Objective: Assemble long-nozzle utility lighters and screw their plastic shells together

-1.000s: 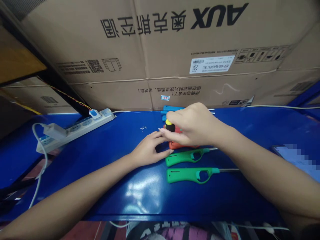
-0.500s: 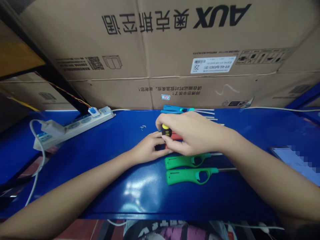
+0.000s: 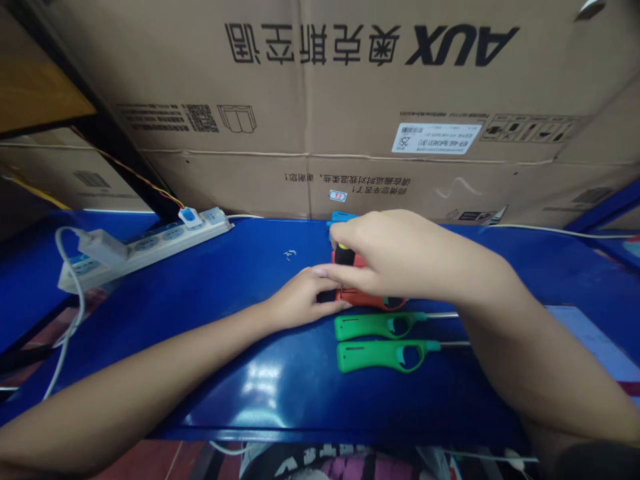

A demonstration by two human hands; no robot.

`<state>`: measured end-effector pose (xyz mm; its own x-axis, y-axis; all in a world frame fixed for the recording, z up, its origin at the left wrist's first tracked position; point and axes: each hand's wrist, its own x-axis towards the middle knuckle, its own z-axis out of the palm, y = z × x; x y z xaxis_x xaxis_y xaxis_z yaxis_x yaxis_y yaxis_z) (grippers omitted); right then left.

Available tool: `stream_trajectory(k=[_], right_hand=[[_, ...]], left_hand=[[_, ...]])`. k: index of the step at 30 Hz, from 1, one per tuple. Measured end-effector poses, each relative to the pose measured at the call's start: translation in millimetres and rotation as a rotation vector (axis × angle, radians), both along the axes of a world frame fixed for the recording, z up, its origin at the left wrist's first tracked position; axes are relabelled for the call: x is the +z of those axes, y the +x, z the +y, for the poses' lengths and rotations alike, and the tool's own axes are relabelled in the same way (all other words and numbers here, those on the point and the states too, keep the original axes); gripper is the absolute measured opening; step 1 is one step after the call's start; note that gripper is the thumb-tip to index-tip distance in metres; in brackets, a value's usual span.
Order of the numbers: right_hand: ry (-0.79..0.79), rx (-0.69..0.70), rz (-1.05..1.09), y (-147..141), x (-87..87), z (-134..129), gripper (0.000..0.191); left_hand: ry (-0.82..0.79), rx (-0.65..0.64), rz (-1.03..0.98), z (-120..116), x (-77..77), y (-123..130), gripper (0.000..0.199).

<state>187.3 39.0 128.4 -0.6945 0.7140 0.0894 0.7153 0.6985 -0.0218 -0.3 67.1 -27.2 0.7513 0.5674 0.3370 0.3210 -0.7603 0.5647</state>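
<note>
My right hand (image 3: 395, 253) grips a screwdriver (image 3: 344, 257) by its black and yellow handle, upright with the shaft pointing down. Under it lies a red gas lighter (image 3: 367, 298), the shaft meeting it near its left end. My left hand (image 3: 300, 297) holds that end, thumb on the near side and fingers on the far side. Another red lighter (image 3: 359, 260) shows partly behind my right hand. Nearer to me, two green lighters, a farther one (image 3: 365, 327) and a nearer one (image 3: 370, 357), lie side by side. A blue lighter (image 3: 343, 217) is mostly hidden at the back.
Several tiny screws (image 3: 290, 254) lie on the blue table (image 3: 225, 387) left of the lighters. A white power strip (image 3: 150, 250) with plugs and cords stands at the left. A large cardboard box (image 3: 280, 120) walls off the back. A phone or tablet (image 3: 590, 333) lies beyond my right forearm.
My right hand has turned over the screwdriver and its fingers have shifted, uncovering the shaft and more of the red lighter. My left hand stays on the lighter. The view has shifted slightly.
</note>
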Motion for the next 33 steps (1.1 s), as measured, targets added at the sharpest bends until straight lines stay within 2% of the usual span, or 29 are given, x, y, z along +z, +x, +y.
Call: stream_trajectory(k=[5, 9, 14, 17, 21, 25, 29, 33], right_hand=[[-0.017, 0.131, 0.107, 4, -9.8, 5, 0.015], [-0.032, 0.134, 0.108, 12, -14.6, 10, 0.022], [-0.016, 0.241, 0.2, 12, -20.5, 17, 0.024], [0.041, 0.205, 0.176, 11, -22.7, 19, 0.028], [0.027, 0.217, 0.198, 11, -22.5, 17, 0.026], [0.005, 0.17, 0.164, 11, -22.4, 16, 0.027], [0.012, 0.232, 0.185, 11, -22.1, 15, 0.028], [0.017, 0.185, 0.143, 12, -21.1, 15, 0.026]], left_hand=[[0.02, 0.034, 0.043, -1, -1.3, -2, 0.03], [0.049, 0.038, 0.068, -4, -0.3, -1, 0.03], [0.07, 0.037, 0.062, -6, 1.8, -1, 0.027], [0.068, 0.026, 0.058, -6, 1.6, -2, 0.029], [0.074, 0.028, 0.073, -5, 1.1, -2, 0.028], [0.07, 0.015, 0.058, -4, 1.1, -2, 0.033], [0.051, 0.017, 0.046, -3, 0.7, -3, 0.031], [0.028, -0.007, 0.028, -2, 1.2, -3, 0.032]])
